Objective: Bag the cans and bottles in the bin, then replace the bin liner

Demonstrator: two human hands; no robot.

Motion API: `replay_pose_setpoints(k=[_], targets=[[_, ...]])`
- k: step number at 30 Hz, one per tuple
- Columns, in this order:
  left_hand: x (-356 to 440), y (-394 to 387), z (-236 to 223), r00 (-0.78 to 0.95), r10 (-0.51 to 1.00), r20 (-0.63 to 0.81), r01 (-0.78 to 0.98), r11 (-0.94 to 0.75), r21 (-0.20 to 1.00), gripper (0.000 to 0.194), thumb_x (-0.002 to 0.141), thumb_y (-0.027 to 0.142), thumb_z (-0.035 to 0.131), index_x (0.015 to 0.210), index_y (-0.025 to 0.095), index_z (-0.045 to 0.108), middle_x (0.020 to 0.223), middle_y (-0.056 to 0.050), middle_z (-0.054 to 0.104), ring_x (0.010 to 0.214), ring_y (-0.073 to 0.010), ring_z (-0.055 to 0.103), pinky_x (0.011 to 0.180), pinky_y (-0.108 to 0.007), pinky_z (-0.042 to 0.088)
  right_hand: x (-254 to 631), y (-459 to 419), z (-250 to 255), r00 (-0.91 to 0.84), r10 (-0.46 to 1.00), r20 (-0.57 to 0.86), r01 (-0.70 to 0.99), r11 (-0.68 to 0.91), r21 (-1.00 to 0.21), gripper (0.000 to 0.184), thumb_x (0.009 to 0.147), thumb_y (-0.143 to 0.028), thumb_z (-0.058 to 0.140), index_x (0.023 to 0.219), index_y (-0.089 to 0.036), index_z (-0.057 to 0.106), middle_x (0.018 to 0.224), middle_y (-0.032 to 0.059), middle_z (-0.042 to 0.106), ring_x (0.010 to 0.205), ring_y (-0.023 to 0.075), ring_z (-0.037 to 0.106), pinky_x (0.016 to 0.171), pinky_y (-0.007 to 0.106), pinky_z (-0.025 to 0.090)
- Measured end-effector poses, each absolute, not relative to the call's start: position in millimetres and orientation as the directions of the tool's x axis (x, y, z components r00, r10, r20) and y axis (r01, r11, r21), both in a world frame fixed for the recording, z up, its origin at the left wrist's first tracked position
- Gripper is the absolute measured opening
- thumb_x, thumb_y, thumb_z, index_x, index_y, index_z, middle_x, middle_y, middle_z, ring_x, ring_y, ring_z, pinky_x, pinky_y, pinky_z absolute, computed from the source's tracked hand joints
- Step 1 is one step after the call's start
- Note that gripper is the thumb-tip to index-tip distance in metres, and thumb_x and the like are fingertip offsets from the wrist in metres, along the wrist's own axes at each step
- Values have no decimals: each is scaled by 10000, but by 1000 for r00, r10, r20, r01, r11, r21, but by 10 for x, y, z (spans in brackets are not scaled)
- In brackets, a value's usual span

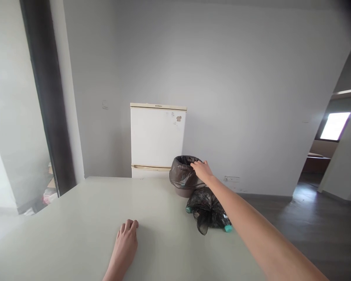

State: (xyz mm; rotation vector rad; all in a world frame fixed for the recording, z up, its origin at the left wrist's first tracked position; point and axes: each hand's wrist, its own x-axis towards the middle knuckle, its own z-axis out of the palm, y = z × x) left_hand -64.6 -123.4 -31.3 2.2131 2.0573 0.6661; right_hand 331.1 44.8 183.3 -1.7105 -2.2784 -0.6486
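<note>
A small brown bin [183, 191] lined with a dark plastic bag [181, 171] stands at the far edge of a white table [76, 226]. My right hand [203, 170] reaches out to the bin's right rim, its fingers curled onto the liner. In front of the bin lies a crumpled black bag [206, 208] with teal bottle caps poking out. My left hand [125, 244] rests on the table nearer to me, palm down, fingers loosely bent, holding nothing.
A white fridge [157, 138] stands against the grey wall behind the table. A dark pillar [48, 97] and some clutter on the floor are at the left. A doorway [324, 156] opens onto a grey floor at the right.
</note>
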Motion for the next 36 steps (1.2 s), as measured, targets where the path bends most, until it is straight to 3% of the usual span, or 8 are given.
replay_pose_setpoints(k=[8, 18, 24, 32, 36], targets=[[-657, -1228, -341, 25, 958, 286, 946, -115, 303, 448, 977, -17, 275, 1164, 170, 636, 1227, -121, 587, 1066, -235, 539, 926, -362, 419, 3579, 496, 1992, -216, 900, 378, 969, 148, 200, 471, 933, 2, 406, 1236, -187, 713, 1151, 168, 733, 1179, 299, 609, 1036, 494, 399], [-661, -1212, -337, 31, 959, 281, 960, -107, 258, 403, 1003, 34, 294, 1165, 176, 634, 1225, -122, 586, 1076, -251, 544, 916, -360, 420, 4068, 370, 2002, -146, 964, 223, 989, 137, 52, 495, 956, -44, 489, 1399, -185, 662, 1275, 168, 723, 1070, 248, 727, 827, 301, 510], [-680, -1204, -349, 51, 958, 283, 963, -122, 240, 410, 992, 30, 289, 1189, 161, 624, 1243, -133, 586, 1079, -258, 538, 920, -369, 420, 4144, 130, 2059, -167, 971, 171, 986, 166, 26, 506, 908, -27, 518, 1348, -203, 695, 1268, 148, 728, 1070, 233, 740, 826, 276, 505], [-659, -1227, -294, 55, 961, 271, 963, -123, 240, 411, 1008, 58, 281, 1214, 151, 624, 1276, -151, 588, 1091, -271, 525, 933, -394, 428, 4136, -268, 2127, -189, 968, 166, 981, 181, 65, 351, 909, -17, 530, 1112, -240, 709, 1048, 75, 774, 989, 231, 725, 821, 294, 461], [-666, -1215, -297, 61, 960, 273, 964, -127, 233, 407, 1020, 81, 274, 1226, 147, 619, 1282, -154, 583, 1102, -284, 522, 918, -399, 430, 4162, -398, 2109, -204, 960, 189, 979, 197, 59, 292, 928, -44, 531, 1092, -214, 702, 1057, 103, 764, 979, 258, 716, 823, 328, 472]])
